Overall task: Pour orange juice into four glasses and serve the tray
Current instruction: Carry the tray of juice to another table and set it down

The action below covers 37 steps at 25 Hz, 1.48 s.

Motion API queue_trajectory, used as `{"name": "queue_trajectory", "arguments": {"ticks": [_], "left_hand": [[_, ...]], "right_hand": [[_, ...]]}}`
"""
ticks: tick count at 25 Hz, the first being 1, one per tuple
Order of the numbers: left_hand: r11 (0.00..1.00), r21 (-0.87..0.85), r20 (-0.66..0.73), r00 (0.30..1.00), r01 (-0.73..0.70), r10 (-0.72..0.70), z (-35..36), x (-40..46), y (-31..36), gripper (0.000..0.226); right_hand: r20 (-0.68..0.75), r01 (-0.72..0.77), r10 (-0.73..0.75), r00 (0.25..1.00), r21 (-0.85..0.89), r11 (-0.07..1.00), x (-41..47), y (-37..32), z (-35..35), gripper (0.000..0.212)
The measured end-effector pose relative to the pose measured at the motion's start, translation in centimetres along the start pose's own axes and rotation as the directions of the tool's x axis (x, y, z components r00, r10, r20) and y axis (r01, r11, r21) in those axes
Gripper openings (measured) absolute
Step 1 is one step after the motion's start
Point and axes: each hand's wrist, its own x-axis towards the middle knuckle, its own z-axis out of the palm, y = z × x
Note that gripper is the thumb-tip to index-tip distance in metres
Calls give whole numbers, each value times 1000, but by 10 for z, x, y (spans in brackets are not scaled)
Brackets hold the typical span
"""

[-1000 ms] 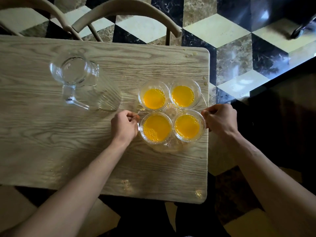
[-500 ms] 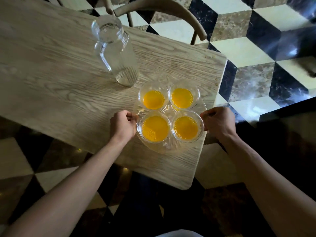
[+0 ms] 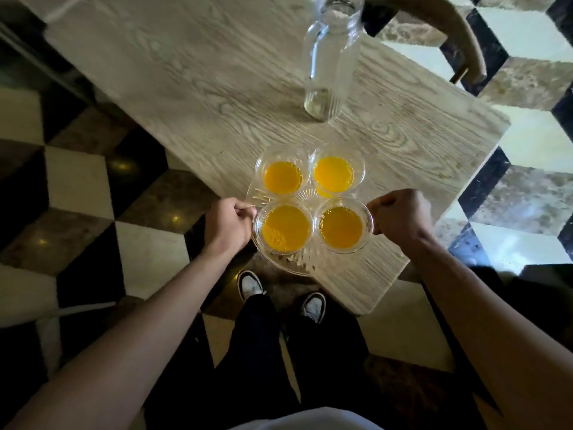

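Note:
A clear glass tray (image 3: 297, 264) carries four clear glasses of orange juice: far left (image 3: 282, 177), far right (image 3: 334, 175), near left (image 3: 284, 228) and near right (image 3: 341, 226). The tray is held in the air, partly past the near edge of the wooden table (image 3: 217, 76). My left hand (image 3: 228, 224) grips the tray's left rim. My right hand (image 3: 400, 214) grips its right rim. An empty glass pitcher (image 3: 329, 57) stands on the table behind the tray.
A curved wooden chair back (image 3: 455, 29) sits at the table's far right corner. The floor around is a cube-pattern of black, cream and brown tiles (image 3: 80, 187). My legs and two shoes (image 3: 313, 305) are below the tray.
The tray with the four glasses has come off the table and toward me, held by both hands. I have stood up and stepped back, so the table and pitcher look farther away.

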Motion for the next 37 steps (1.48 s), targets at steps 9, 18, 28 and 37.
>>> {"name": "queue_trajectory", "arguments": {"ticks": [9, 18, 28, 37], "left_hand": [[995, -46, -131, 987, 92, -98, -68, -17, -42, 24], [976, -122, -257, 944, 181, -207, -139, -14, -103, 22], [951, -200, -324, 900, 234, -290, -221, 4, -177, 27], [898, -331, -345, 849, 289, -401, -298, 30, -243, 15]], "right_hand": [[114, 127, -123, 986, -35, 991, -17, -63, 54, 21], [225, 257, -224, 948, -131, 957, -43, -132, 126, 18], [306, 377, -311, 900, -188, 907, -82, -213, 223, 15], [372, 467, -368, 852, -224, 856, -117, -280, 309, 19]]}}
